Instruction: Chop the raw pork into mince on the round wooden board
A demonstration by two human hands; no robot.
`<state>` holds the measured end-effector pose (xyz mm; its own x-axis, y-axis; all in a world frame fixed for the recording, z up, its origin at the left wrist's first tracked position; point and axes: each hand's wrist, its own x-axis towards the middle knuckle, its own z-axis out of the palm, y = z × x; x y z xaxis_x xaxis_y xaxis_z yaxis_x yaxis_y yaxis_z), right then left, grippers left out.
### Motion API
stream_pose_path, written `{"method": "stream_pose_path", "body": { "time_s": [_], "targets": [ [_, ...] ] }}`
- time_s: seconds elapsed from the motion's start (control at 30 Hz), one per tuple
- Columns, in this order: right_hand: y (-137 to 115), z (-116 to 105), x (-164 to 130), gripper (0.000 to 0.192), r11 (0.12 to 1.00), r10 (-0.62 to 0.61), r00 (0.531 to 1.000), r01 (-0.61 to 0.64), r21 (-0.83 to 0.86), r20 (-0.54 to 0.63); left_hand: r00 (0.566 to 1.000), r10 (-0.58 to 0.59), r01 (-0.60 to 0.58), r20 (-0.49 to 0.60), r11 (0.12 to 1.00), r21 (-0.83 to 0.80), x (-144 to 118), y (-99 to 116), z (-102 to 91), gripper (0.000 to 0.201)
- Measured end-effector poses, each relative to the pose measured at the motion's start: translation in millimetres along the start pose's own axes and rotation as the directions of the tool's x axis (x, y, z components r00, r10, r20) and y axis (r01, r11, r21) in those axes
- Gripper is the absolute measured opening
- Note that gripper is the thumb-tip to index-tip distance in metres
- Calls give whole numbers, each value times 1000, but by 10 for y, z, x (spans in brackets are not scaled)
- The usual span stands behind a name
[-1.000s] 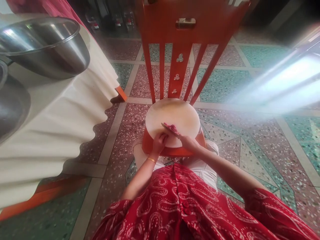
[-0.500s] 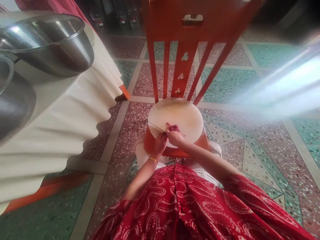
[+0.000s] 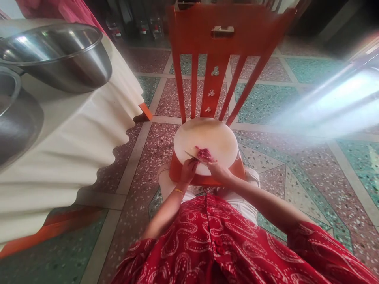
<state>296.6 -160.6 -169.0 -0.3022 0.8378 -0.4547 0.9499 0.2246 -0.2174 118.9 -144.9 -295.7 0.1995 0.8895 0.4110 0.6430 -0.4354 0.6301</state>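
Observation:
On the chair seat lies a round, pale cutting board. A small heap of chopped dark red meat sits near its front middle. My right hand is closed around the handle end of a thin knife, just in front of the heap. The blade points left and away from me, passing over the fingertips of my left hand. At the board's front left edge, that hand is closed in a pinch. A bit of dark red meat shows at its fingertips, mostly hidden.
The orange-red wooden chair stands before my knees, its slatted back on the far side. To the left, a table with a cream cloth bears a large steel basin and another steel vessel. Bottles stand in the dark background.
My right hand has moved right, away from my left hand, drawing the knife along with it. More of the meat heap shows now. My left hand has hardly moved.

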Motion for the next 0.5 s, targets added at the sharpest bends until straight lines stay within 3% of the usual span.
{"method": "stream_pose_path", "body": {
  "time_s": [0.33,0.5],
  "targets": [
    [-431,-121,493,37,999,-9,998,11,-33,65,991,130,-126,-33,986,109,26,-28,52,18],
    [-51,16,119,53,1000,16,998,-14,-25,55,993,109,-108,-48,994,33,18,-12,39,20]
  ]
}}
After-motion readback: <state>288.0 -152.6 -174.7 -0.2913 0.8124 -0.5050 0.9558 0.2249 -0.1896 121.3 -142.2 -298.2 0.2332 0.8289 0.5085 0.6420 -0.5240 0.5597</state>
